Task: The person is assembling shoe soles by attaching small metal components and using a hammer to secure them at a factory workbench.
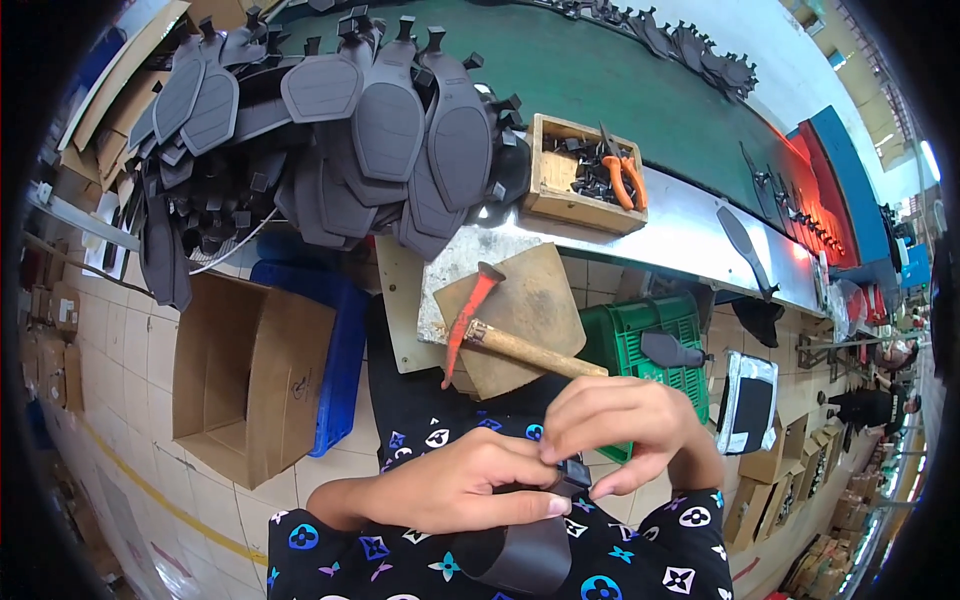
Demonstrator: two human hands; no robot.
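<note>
Close to my lap, my left hand (pixel 478 488) is closed around a dark, smooth shoe sole (pixel 535 556) with a heel. The small black heel end (pixel 572 474) pokes out past its fingers. My right hand (pixel 632 425) comes in from the other side, its bent fingers and thumb around that heel end; its fingertips partly hide the contact. Just beyond the hands, a hammer (pixel 530 350) with a red head and wooden handle lies on a worn tan square pad (pixel 545 285).
A large pile of grey heeled soles (pixel 390 130) hangs over the bench at left. A wooden box (pixel 590 215) holds small black parts and orange-handled pliers (pixel 622 180). Around the bench stand an open carton (pixel 285 385), a blue crate (pixel 345 375) and a green crate (pixel 625 325).
</note>
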